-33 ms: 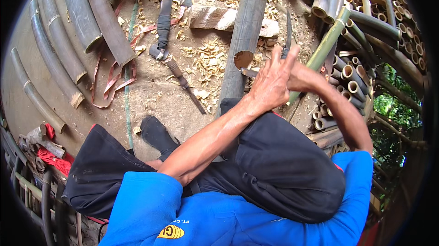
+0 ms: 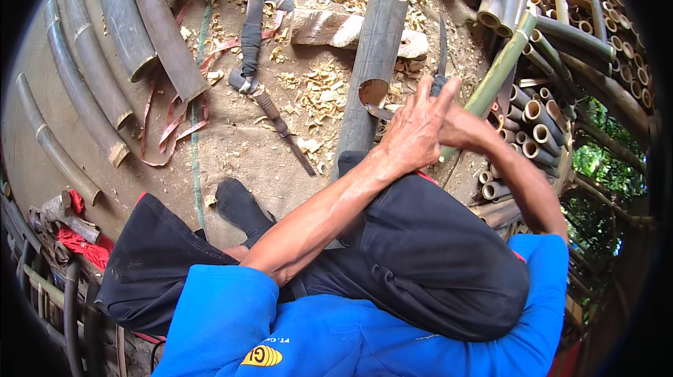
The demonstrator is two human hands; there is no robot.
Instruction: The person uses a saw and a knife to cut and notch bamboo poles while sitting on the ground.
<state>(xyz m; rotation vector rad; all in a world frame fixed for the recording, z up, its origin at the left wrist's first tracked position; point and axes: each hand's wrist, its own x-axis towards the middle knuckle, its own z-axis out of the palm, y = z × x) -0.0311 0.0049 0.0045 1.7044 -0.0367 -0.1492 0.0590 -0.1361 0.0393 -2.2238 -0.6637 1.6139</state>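
Observation:
My left hand (image 2: 413, 125) is closed over a small knife, whose short blade (image 2: 381, 112) pokes out beside its knuckles. That blade meets the lower rim of a cut opening in a grey bamboo tube (image 2: 378, 40). My right hand (image 2: 457, 128) is bunched against the left one, also around the knife; its fingers and the handle are mostly hidden. Just beyond my fingers lies a dark, narrow blade (image 2: 442, 48) with a wrapped handle (image 2: 438, 84). The tube runs from the far side down to my bent knee.
A large knife with wrapped grip (image 2: 250, 44) and a thin tool (image 2: 277, 116) lie left of the tube. Wood shavings (image 2: 326, 90) surround a wooden block (image 2: 326, 28). Curved bamboo lengths (image 2: 168, 40) lie left; a green pole (image 2: 498, 72) and stacked bamboo (image 2: 540, 121) are right.
My hands have shifted slightly downward together, showing more of the wrapped handle beyond them. The small knife's blade has moved slightly down at the opening. The tube stays put.

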